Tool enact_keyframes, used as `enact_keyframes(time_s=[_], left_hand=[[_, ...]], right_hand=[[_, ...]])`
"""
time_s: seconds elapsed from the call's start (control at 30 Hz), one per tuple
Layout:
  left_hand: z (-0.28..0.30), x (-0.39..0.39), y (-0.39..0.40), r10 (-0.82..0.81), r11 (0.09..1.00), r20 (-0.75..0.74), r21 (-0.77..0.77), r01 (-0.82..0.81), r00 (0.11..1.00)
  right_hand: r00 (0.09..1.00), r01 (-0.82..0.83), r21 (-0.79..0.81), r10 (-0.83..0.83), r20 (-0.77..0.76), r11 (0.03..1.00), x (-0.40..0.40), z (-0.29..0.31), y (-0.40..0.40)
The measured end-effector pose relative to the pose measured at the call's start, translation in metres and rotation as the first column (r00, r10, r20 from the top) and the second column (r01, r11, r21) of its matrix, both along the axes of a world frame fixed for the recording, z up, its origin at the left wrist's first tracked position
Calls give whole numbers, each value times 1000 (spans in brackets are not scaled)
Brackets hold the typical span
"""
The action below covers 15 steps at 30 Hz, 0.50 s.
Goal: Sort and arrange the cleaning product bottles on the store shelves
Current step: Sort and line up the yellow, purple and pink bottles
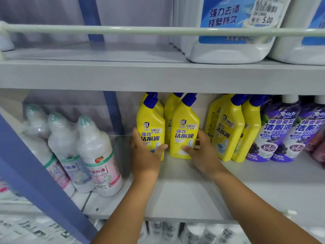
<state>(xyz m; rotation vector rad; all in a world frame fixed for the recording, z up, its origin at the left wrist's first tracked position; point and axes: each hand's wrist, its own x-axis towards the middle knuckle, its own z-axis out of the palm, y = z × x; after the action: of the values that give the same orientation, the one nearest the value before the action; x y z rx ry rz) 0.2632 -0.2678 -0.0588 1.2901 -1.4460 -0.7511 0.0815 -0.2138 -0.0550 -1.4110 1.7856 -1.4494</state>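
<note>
my left hand (146,152) grips one yellow bottle (150,127), my right hand (202,152) its neighbour (184,131), closing the gap left of the yellow row (230,127).

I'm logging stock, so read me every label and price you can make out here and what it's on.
"强力去渍 挂壁持久": white jug
"5.00": jug's price tag
"强效 洁厕液", "8.00": yellow bottle in right hand; same on yellow bottle in left hand
"洁厕液", "99.9%": purple bottles
"洁厕液": wrapped white bottle
Other print: blurred.

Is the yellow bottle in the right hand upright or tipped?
Upright: the yellow bottle stands base-down on the shelf, blue cap up, right hand gripping it.
</note>
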Motion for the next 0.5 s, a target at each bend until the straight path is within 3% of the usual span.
enact_keyframes(time_s=[0.2, 0.5], left_hand=[[-4, 8, -16, -89, 995, -59, 49, 92, 994], [-17, 19, -26, -84, 994, 1, 74, 84, 996]], right_hand=[[1000, 10, 68, -10, 1, 998, -6, 6, -13], [999, 40, 20, -40, -11, 999, 0, -6, -23]])
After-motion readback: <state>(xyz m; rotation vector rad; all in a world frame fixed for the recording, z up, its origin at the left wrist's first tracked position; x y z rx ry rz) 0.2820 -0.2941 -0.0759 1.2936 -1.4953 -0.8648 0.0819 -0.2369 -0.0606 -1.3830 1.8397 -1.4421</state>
